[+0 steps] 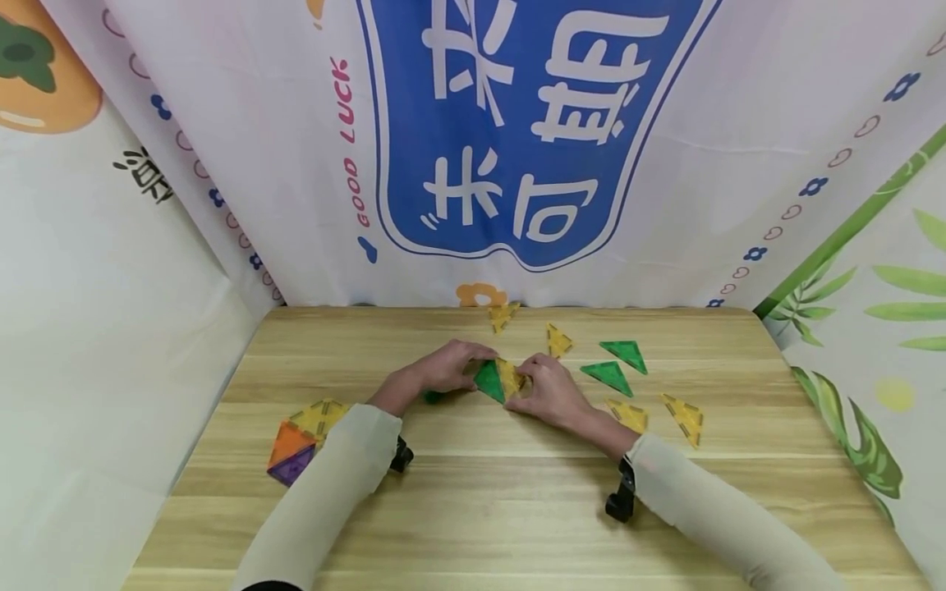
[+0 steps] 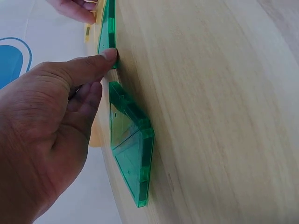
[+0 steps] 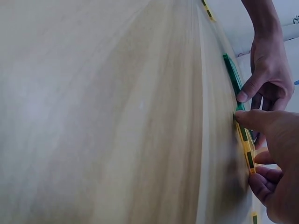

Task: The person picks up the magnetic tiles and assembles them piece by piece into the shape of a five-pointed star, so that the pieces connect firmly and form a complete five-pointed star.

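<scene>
Near the middle of the table, my left hand [image 1: 447, 367] pinches a green triangular magnetic tile [image 1: 489, 381]. My right hand [image 1: 553, 394] grips a yellow triangular magnetic tile [image 1: 508, 377] by its outer edge and corner. The two tiles lie edge to edge between the hands. In the left wrist view, the thumb presses the green tile's near edge, and a pair of green tiles [image 2: 128, 144] joined side by side lies just below the fingers. From the head, the left hand and wrist hide most of that pair. The right wrist view shows the yellow tile's edge [image 3: 246, 147] between thumb and fingers.
Right of the hands lie two green triangles [image 1: 608, 377] and two yellow triangles [image 1: 683, 419], one partly behind the right forearm. Farther back are more yellow triangles [image 1: 558, 341]. At left, a joined yellow, orange [image 1: 291, 443] and purple shape is partly covered by the left sleeve.
</scene>
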`<control>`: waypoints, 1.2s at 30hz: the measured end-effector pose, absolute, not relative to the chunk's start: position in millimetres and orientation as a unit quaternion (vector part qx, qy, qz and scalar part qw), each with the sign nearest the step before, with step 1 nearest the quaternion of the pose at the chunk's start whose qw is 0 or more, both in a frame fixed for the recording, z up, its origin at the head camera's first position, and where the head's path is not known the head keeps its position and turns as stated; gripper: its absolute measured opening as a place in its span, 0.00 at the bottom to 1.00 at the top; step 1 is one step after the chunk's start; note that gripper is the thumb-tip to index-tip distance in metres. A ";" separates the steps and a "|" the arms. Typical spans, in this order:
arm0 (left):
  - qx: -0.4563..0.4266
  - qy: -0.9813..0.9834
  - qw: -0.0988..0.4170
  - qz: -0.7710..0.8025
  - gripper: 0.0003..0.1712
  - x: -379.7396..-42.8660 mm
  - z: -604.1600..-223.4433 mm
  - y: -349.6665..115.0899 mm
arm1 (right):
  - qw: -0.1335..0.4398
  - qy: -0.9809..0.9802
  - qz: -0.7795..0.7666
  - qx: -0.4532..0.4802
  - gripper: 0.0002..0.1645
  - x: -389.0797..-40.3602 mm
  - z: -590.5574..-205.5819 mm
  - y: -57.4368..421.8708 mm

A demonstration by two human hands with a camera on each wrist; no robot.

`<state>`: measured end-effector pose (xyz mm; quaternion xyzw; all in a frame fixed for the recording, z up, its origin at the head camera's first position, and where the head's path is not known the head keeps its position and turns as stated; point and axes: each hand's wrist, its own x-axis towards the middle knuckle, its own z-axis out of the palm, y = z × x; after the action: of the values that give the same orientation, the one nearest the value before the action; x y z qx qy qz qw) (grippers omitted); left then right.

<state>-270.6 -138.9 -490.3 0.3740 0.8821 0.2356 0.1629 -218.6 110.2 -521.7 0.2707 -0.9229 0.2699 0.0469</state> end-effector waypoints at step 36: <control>0.210 0.922 0.138 0.294 0.42 -322.2 -496.0 -113.7 | 0.057 -0.938 0.285 0.189 0.33 -272.2 -521.5 175.0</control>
<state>-322.2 -113.7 -496.0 0.2097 0.9222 0.2942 0.1381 -272.2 175.0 -521.5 0.1895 -0.9379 0.2848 0.0573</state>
